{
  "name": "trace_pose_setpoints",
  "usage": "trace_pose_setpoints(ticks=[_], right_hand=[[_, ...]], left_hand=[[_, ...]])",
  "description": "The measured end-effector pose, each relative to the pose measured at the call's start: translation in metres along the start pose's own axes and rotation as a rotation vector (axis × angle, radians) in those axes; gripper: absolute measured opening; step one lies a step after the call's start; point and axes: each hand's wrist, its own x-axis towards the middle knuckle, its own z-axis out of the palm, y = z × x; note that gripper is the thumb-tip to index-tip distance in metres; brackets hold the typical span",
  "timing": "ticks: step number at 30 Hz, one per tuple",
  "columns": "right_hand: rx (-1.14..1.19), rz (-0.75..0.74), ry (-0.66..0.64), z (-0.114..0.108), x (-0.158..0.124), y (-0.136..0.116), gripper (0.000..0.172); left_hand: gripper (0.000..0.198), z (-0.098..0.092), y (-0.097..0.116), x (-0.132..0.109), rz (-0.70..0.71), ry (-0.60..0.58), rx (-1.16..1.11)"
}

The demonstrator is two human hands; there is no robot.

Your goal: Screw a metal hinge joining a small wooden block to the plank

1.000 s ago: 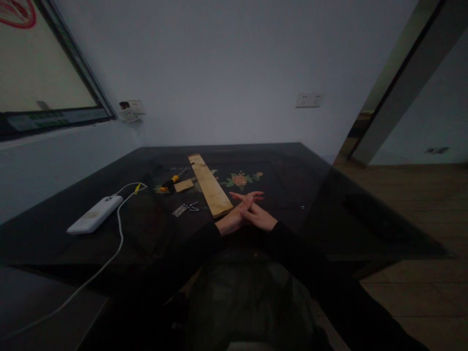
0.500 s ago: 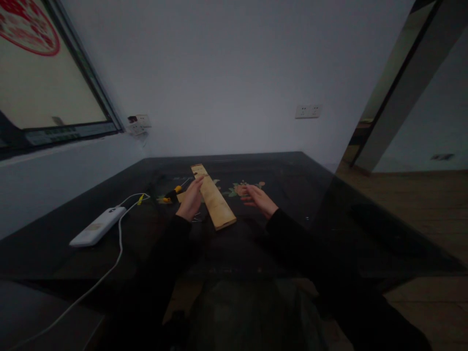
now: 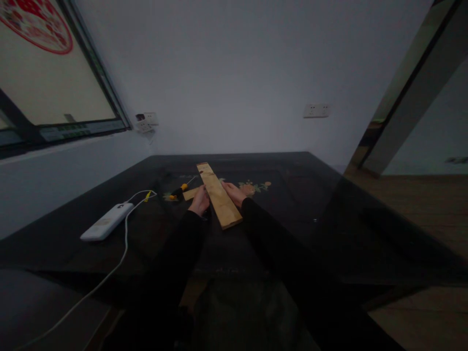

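Note:
A long, pale wooden board [image 3: 220, 201] lies at a slant across the middle of the dark table. My left hand [image 3: 201, 200] grips its left edge, the fingers partly hidden by the wood. On the opposite edge, my right hand [image 3: 234, 193] is closed against the board, with its fingertips at the side. Left of the board lies a screwdriver [image 3: 179, 190] with a black and yellow handle. A smaller flat wooden piece [image 3: 190, 193] sits between the screwdriver and my left hand. Small metal bits beside my left wrist are too dim to make out.
A white power bank [image 3: 107, 223] with a white cable [image 3: 126, 239] lies at the left of the black table [image 3: 288, 243]; the cable runs over the front edge. A tiny shiny object [image 3: 315, 220] rests on the right. A wall stands behind the table.
My right hand has moved left from the open table onto the board's right edge and closed there. My left hand has slid nearer along the left edge. The view has shifted slightly.

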Motion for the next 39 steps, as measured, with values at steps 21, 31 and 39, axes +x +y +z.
trace_pose_setpoints(ticks=[21,31,39], right_hand=[[0.288,0.05,-0.021,-0.035,-0.082,-0.024,0.022],[0.241,0.04,0.092,-0.08,-0.173,-0.055,0.029],[0.218,0.056,0.116,-0.089,-0.224,-0.061,0.036]], left_hand=[[0.026,0.028,-0.029,-0.032,-0.157,-0.234,0.077],[0.02,0.074,-0.071,-0.09,-0.232,-0.383,0.024],[0.012,0.078,-0.092,-0.12,-0.214,-0.41,0.025]])
